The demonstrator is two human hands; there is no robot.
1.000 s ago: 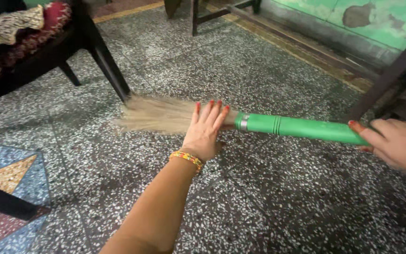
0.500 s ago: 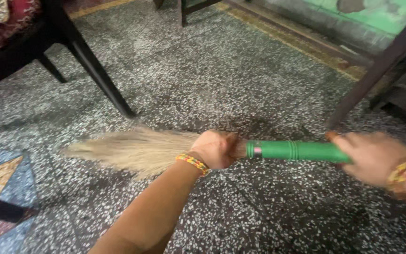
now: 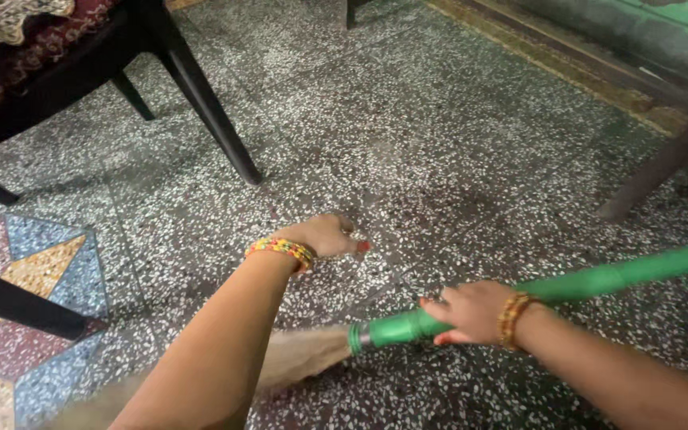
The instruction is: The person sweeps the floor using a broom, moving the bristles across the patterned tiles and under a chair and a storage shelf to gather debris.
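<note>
The left hand (image 3: 324, 236) has let go of the broom (image 3: 408, 325), now lower.

Broom (image 3: 408, 325) on floor (image 3: 439, 143), chair leg (image 3: 209, 103) behind, left.

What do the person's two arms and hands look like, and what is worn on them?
Both forearms are bare, with no sleeves in view. The left hand has a beaded bracelet of yellow, orange and green at the wrist, and red polish shows on one nail. The right hand wears a similar orange and gold bracelet.
</note>
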